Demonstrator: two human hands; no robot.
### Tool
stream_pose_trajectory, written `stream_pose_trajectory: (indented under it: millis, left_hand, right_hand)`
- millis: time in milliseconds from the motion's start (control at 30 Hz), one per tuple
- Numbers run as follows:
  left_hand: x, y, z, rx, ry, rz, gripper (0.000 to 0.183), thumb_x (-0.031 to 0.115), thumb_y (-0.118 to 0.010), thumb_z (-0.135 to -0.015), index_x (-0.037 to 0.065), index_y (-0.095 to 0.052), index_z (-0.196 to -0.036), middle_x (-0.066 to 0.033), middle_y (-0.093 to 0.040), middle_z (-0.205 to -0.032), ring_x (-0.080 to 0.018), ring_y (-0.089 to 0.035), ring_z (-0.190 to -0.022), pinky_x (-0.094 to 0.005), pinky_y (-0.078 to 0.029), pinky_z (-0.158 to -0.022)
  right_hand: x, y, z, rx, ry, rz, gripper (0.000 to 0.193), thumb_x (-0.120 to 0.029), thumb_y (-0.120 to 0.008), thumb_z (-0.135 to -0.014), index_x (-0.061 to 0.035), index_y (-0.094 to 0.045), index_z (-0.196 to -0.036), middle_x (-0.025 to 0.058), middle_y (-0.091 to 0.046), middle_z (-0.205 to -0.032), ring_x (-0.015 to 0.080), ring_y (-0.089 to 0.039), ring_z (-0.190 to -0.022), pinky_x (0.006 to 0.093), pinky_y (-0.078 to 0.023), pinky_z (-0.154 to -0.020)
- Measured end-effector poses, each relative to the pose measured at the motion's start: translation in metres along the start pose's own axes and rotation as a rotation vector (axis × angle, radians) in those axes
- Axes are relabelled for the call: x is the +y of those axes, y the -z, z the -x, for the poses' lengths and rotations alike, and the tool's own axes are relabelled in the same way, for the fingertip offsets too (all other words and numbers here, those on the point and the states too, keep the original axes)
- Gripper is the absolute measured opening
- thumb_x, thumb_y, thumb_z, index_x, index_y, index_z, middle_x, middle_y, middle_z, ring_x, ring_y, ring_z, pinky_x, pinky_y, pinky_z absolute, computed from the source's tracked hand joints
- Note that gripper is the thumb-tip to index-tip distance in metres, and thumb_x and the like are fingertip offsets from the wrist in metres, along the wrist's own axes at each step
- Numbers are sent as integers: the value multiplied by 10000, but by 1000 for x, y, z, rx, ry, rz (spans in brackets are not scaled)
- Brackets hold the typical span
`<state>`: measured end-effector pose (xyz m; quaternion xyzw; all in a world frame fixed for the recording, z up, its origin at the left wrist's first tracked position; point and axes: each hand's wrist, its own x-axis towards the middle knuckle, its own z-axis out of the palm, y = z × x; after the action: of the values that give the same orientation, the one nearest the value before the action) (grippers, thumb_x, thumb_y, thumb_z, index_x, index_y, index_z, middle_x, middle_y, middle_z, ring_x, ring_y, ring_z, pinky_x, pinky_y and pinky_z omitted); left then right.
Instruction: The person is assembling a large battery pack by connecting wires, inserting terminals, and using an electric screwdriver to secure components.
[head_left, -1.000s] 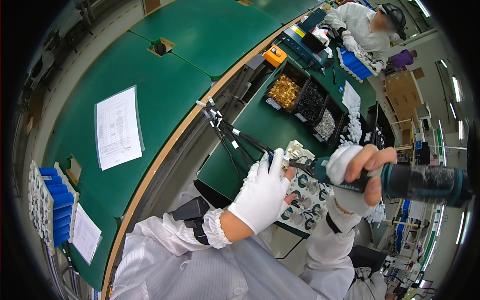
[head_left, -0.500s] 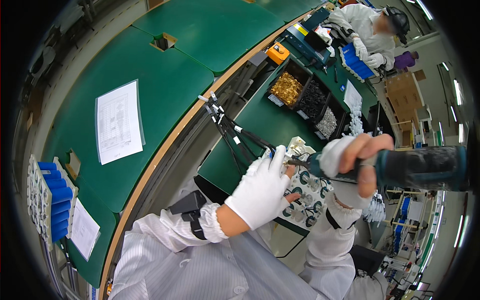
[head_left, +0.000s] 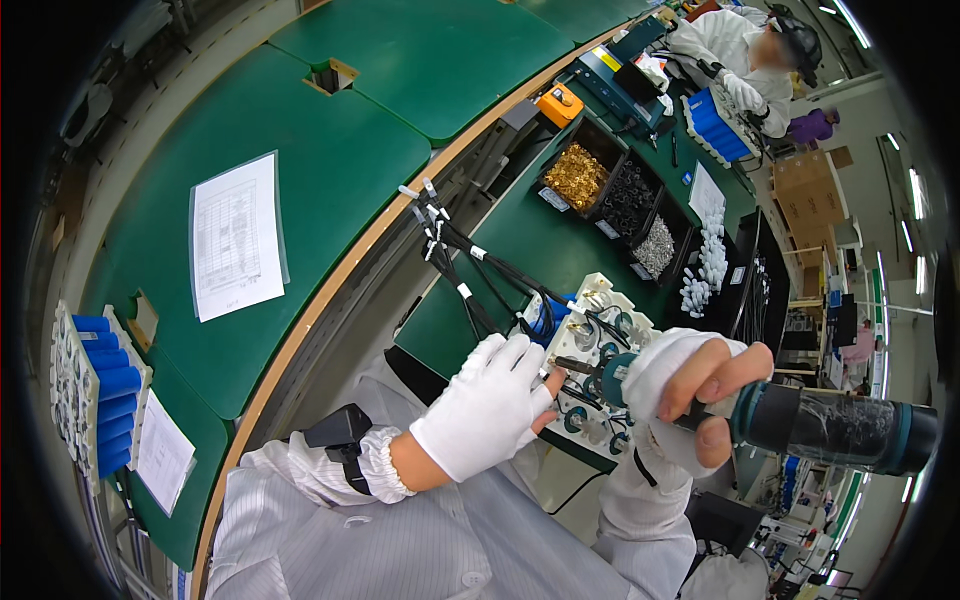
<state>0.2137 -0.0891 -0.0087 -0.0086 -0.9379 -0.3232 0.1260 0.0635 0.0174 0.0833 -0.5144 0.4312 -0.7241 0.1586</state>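
Firmly clasping a power screwdriver (head_left: 775, 415) in right fingers (head_left: 693, 378), over white-framed battery pack (head_left: 583, 332) beside left fingers (head_left: 512, 357) of unclear grip.

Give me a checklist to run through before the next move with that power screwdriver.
1. Right hand gripping the power screwdriver: ok.
2. Bit well clear of the left hand: not ok, a bare fingertip is close to its tip.
3. Bit seated on a fastener: cannot tell, too small.
4. Left hand steadying the cream module: cannot tell, contact hidden.
5. Long black cables clear of the bit: ok.
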Motion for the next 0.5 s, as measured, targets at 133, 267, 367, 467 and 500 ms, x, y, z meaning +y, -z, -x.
stream_pose_trajectory:
  millis: [133, 267, 367, 467, 500]
  left_hand:
    - [1, -4, 2, 25, 20, 6, 494, 284, -734, -848, 38, -619, -1261, -158, -572, -1208, -347, -525, -1223, -500, -406, -1076]
    - [5, -1, 10, 91, 0, 12, 574, 283, -769, -796, 36, -609, -1289, -169, -557, -1263, -363, -508, -1233, -504, -412, -1060]
    - [17, -7, 27, 127, 44, 13, 629, 281, -791, -763, 43, -597, -1312, -187, -535, -1305, -385, -489, -1243, -508, -411, -1040]
    - [25, -16, 35, 114, 111, -8, 633, 293, -798, -755, 63, -593, -1308, -215, -511, -1326, -403, -474, -1252, -505, -404, -1015]
    - [27, -19, 35, 111, 110, -46, 616, 303, -794, -759, 64, -597, -1291, -220, -513, -1324, -399, -476, -1253, -499, -405, -1012]
  right_hand:
    - [-5, -2, 3, 14, -72, 143, 353, -252, -715, -902, -72, -417, -962, 91, -584, -684, 206, -553, -489, 386, -546, -555]
    - [-2, -1, -8, -14, -40, 136, 348, -256, -713, -899, -77, -426, -983, 74, -601, -710, 193, -577, -502, 371, -552, -529]
    - [-19, 4, -26, -156, 135, -120, 402, -289, -774, -892, -85, -433, -950, 60, -637, -712, 212, -663, -551, 368, -576, -502]
    - [-24, 2, -18, -217, 71, -131, 363, -249, -767, -902, -77, -449, -927, 86, -666, -747, 236, -663, -537, 394, -588, -530]
    - [-22, 1, -11, -233, 39, -147, 352, -236, -763, -907, -70, -454, -931, 97, -668, -750, 252, -668, -555, 418, -591, -554]
